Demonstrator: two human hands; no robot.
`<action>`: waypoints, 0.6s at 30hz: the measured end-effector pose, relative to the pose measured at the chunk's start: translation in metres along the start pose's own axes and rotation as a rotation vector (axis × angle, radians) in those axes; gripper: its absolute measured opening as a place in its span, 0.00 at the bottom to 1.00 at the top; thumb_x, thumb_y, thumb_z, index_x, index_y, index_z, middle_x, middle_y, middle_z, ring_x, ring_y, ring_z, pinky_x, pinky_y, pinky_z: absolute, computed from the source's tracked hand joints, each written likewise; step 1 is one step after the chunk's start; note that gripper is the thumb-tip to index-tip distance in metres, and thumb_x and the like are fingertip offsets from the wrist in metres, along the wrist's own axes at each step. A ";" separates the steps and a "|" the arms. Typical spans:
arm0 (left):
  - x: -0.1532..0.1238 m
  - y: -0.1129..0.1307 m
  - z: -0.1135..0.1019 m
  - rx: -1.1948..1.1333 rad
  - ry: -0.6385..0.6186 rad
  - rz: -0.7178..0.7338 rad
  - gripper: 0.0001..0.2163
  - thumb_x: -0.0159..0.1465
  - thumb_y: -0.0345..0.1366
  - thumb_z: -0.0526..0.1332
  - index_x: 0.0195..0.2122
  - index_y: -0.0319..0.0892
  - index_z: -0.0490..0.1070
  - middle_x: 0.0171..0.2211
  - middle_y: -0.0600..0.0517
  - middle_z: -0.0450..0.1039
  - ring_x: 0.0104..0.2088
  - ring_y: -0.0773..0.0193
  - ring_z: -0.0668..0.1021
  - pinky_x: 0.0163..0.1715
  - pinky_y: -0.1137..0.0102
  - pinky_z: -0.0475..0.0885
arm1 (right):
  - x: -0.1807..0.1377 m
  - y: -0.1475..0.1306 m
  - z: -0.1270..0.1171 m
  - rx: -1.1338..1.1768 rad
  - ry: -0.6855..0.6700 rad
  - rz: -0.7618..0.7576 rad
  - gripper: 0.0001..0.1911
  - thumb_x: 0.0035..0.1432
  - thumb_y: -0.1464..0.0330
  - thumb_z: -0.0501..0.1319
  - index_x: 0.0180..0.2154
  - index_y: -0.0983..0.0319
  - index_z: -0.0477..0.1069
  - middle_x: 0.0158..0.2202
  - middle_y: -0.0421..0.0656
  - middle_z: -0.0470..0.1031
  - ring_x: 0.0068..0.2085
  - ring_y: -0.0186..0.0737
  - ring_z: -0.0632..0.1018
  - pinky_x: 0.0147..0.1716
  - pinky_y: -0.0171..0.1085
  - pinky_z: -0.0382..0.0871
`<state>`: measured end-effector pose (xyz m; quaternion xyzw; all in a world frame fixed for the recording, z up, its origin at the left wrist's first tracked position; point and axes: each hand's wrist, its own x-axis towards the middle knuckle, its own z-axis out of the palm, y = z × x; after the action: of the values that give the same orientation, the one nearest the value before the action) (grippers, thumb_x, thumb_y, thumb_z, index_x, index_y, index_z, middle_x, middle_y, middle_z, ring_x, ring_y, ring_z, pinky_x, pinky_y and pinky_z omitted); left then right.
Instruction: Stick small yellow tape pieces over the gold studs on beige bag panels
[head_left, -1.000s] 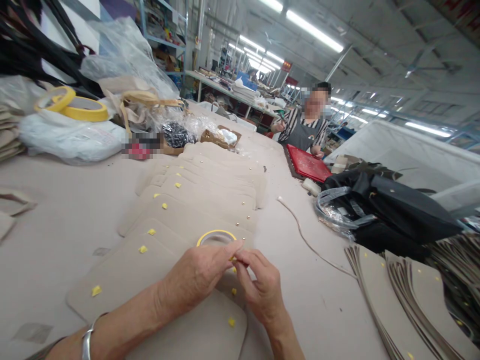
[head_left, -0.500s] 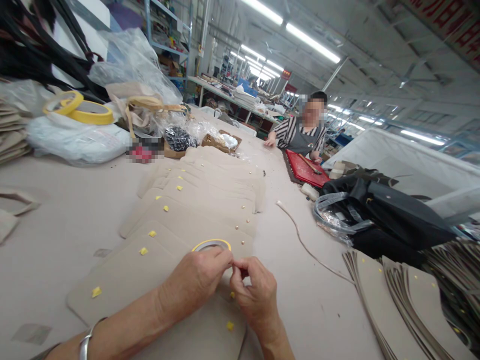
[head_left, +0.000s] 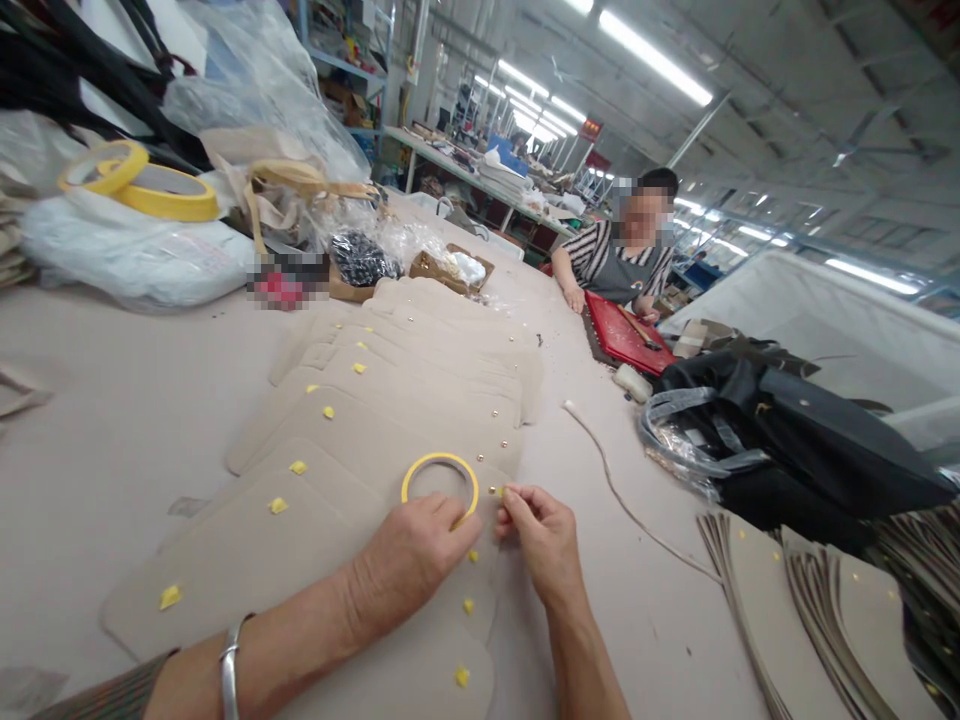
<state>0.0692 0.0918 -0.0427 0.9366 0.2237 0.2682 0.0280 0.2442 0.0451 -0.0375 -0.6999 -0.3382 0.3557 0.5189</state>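
My left hand [head_left: 426, 550] is closed on a thin roll of yellow tape [head_left: 440, 460], which stands up above the knuckles. Just to the right, my right hand [head_left: 544, 535] pinches a small yellow piece of tape [head_left: 505, 491] between thumb and fingertips, beside a small metal stud [head_left: 492, 490]. Beneath both hands lie overlapping beige panels [head_left: 322, 590], fanned out and running away from me. Small yellow tape squares [head_left: 170, 597] dot their left side, with several more near the right edge of the closest panel. Studs line the right edges of panels farther off.
Two yellow tape rolls [head_left: 169, 192] rest on a white plastic bag [head_left: 139, 250] at left. A cord [head_left: 607, 470] lies right of the panels. Black bags [head_left: 810, 430] and stacked beige panels [head_left: 750, 590] occupy the right. Across the table, a person sits behind a red board [head_left: 626, 333].
My hands have come apart: the right has moved rightward with a yellow piece of tape at its fingertips. The tape roll now shows more fully above my left hand. The view has shifted slightly.
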 end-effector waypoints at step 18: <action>-0.002 -0.004 0.011 0.035 -0.215 -0.027 0.04 0.66 0.30 0.57 0.33 0.43 0.63 0.30 0.50 0.67 0.32 0.58 0.69 0.27 0.66 0.65 | 0.006 0.008 0.006 -0.561 0.079 -0.268 0.10 0.57 0.61 0.61 0.37 0.62 0.71 0.23 0.39 0.77 0.23 0.38 0.75 0.27 0.34 0.68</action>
<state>0.0717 0.0957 -0.0534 0.9572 0.2367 0.1618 0.0389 0.2431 0.0513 -0.0477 -0.7783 -0.4920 0.1495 0.3603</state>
